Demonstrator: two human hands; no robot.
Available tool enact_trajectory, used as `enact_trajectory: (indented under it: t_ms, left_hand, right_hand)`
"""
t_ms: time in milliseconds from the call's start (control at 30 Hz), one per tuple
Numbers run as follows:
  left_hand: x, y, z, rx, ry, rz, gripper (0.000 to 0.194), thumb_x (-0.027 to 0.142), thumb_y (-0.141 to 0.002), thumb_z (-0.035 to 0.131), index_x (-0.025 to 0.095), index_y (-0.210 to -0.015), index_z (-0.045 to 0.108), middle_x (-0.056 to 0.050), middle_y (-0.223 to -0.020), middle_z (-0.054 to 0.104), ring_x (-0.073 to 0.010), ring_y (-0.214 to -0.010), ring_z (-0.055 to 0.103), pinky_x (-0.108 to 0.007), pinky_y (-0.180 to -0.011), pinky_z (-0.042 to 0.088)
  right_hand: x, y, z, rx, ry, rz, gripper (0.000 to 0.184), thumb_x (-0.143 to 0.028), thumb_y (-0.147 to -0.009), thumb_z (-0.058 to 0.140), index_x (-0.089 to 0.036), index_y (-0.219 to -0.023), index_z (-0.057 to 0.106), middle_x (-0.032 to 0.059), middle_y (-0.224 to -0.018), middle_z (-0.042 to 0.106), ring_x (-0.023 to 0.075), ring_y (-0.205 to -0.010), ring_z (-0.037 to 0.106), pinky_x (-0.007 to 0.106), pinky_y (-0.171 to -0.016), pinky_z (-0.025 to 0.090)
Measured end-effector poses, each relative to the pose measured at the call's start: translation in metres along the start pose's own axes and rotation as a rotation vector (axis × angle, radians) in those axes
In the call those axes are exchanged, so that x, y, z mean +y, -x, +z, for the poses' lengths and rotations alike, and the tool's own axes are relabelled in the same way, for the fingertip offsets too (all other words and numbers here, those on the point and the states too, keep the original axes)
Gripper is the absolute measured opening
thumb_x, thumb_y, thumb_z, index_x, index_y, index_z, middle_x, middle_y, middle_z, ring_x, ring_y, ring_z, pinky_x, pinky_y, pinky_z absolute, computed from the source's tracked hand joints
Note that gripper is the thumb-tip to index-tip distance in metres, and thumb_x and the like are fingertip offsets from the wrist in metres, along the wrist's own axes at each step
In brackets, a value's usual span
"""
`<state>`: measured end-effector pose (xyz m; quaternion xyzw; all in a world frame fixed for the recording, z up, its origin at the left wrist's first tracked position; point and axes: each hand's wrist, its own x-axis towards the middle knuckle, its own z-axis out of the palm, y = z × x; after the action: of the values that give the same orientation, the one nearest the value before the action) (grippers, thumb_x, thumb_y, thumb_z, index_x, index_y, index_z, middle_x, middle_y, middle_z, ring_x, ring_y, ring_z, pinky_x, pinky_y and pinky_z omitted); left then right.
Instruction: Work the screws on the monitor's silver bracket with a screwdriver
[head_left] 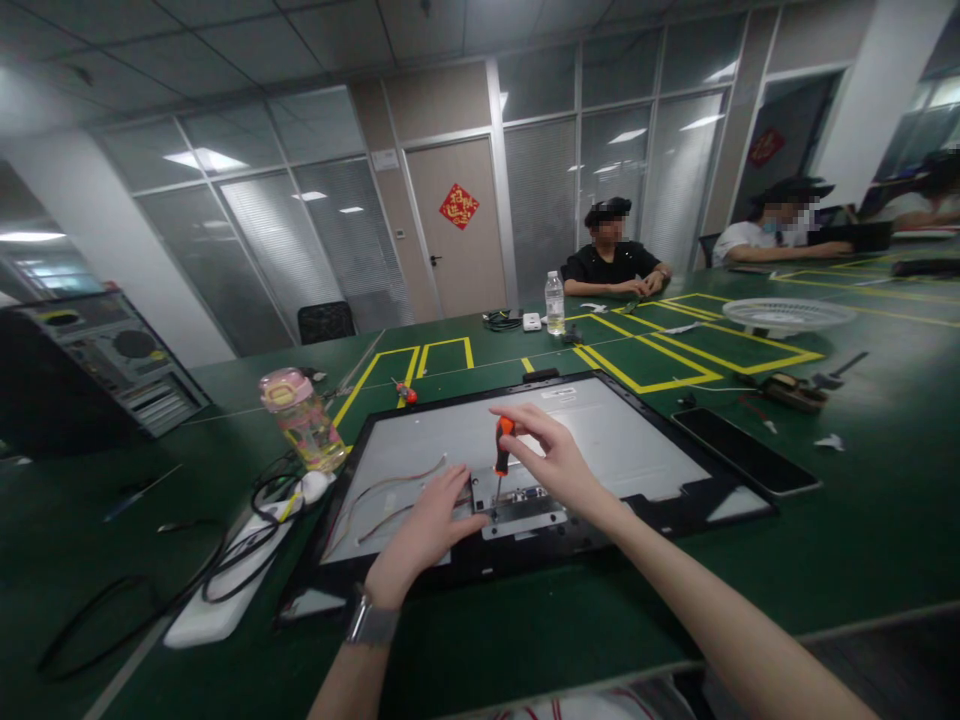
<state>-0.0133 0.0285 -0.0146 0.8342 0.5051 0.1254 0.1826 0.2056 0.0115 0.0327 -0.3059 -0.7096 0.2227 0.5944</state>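
A flat display panel [630,440] with a black frame and grey metal back lies on the green table in front of me. Near its lower middle sits a metal bracket [525,518] with a small circuit board. My right hand [551,455] grips an orange and black screwdriver [502,448], held upright with its shaft down at the bracket. Whether the tip sits in a screw is too small to tell. My left hand [431,525] rests on the panel, fingers apart, its fingertips at the bracket's left edge. Thin cables [382,490] run across the panel to the left.
Left of the panel are a pink-lidded bottle [307,425], a white power strip [225,590] with black cords, and an open computer case [97,365]. A phone [746,450] lies to the right. A red screwdriver [405,392] and water bottle [555,303] stand beyond; people sit across the table.
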Motion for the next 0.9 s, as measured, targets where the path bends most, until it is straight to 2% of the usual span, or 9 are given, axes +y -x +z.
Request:
enact_trajectory:
  t_ms: [67, 233, 400, 567, 633, 767, 833, 900]
  left_hand:
    - [0.0010, 0.0006, -0.0009, -0.004, 0.004, -0.007, 0.071, 0.048, -0.083, 0.060, 0.016, -0.143, 0.041, -0.014, -0.154, 0.032, -0.0291, -0.142, 0.029, -0.044, -0.117, 0.022]
    - [0.0026, 0.0008, -0.0022, 0.002, 0.001, -0.009, 0.068, 0.047, -0.083, 0.061, 0.019, -0.142, 0.042, -0.012, -0.153, 0.033, -0.0293, -0.142, 0.030, -0.044, -0.116, 0.023]
    - [0.0011, 0.0002, -0.0013, -0.009, -0.004, -0.006, 0.069, 0.048, -0.084, 0.059, 0.016, -0.143, 0.041, -0.013, -0.154, 0.032, -0.0283, -0.142, 0.029, -0.044, -0.117, 0.022]
    - [0.0003, -0.0001, -0.0011, -0.004, -0.004, 0.007, 0.069, 0.048, -0.084, 0.059, 0.017, -0.142, 0.042, -0.014, -0.153, 0.032, -0.0287, -0.142, 0.030, -0.044, -0.116, 0.022]
    - [0.0009, 0.0000, -0.0016, -0.008, 0.000, 0.001, 0.068, 0.048, -0.084, 0.059, 0.017, -0.142, 0.041, -0.014, -0.153, 0.032, -0.0292, -0.142, 0.030, -0.045, -0.116, 0.022]
    - [0.0023, 0.0005, -0.0023, -0.009, 0.003, -0.009, 0.069, 0.048, -0.084, 0.059, 0.016, -0.142, 0.041, -0.014, -0.154, 0.032, -0.0291, -0.142, 0.030, -0.044, -0.116, 0.023]
    - [0.0029, 0.0007, -0.0025, -0.006, -0.003, -0.008, 0.070, 0.049, -0.084, 0.059, 0.015, -0.142, 0.041, -0.014, -0.154, 0.032, -0.0286, -0.142, 0.030, -0.043, -0.117, 0.022]
    - [0.0036, 0.0006, -0.0028, -0.010, -0.009, -0.008, 0.071, 0.049, -0.084, 0.059, 0.014, -0.143, 0.040, -0.014, -0.154, 0.032, -0.0282, -0.142, 0.030, -0.042, -0.117, 0.022]
  right_hand:
    - [-0.0001, -0.0002, -0.0004, 0.014, 0.018, 0.000, 0.030, -0.024, -0.088, 0.060, -0.028, -0.117, 0.066, 0.0039, -0.096, 0.062, 0.0179, -0.088, 0.060, 0.037, -0.085, 0.051]
    - [-0.0012, -0.0001, -0.0006, -0.037, -0.030, -0.004, 0.036, -0.022, -0.093, 0.050, -0.028, -0.127, 0.058, 0.0057, -0.109, 0.064, 0.0190, -0.100, 0.061, 0.038, -0.090, 0.050]
    - [-0.0016, -0.0002, -0.0002, 0.008, 0.025, -0.004, 0.029, -0.025, -0.087, 0.061, -0.026, -0.115, 0.066, 0.0041, -0.095, 0.062, 0.0180, -0.089, 0.061, 0.036, -0.084, 0.052]
    - [-0.0033, 0.0006, -0.0002, -0.066, -0.008, -0.004, 0.041, -0.021, -0.092, 0.050, -0.029, -0.132, 0.053, 0.0059, -0.107, 0.063, 0.0189, -0.095, 0.060, 0.041, -0.089, 0.050]
    - [-0.0040, 0.0002, 0.0008, -0.045, 0.006, -0.006, 0.039, -0.022, -0.090, 0.054, -0.029, -0.128, 0.057, 0.0051, -0.101, 0.063, 0.0187, -0.091, 0.060, 0.040, -0.087, 0.051]
    - [-0.0040, -0.0009, 0.0015, 0.023, -0.015, 0.004, 0.024, -0.024, -0.083, 0.065, -0.025, -0.107, 0.068, 0.0042, -0.093, 0.061, 0.0190, -0.089, 0.059, 0.036, -0.083, 0.050]
    - [-0.0041, -0.0012, 0.0002, 0.016, -0.083, 0.036, 0.017, -0.026, -0.083, 0.066, -0.024, -0.100, 0.069, 0.0042, -0.094, 0.062, 0.0185, -0.089, 0.060, 0.035, -0.082, 0.051]
    - [-0.0047, -0.0012, -0.0017, -0.038, -0.167, 0.087, 0.017, -0.029, -0.086, 0.062, -0.024, -0.101, 0.069, 0.0043, -0.096, 0.064, 0.0175, -0.088, 0.062, 0.035, -0.083, 0.051]
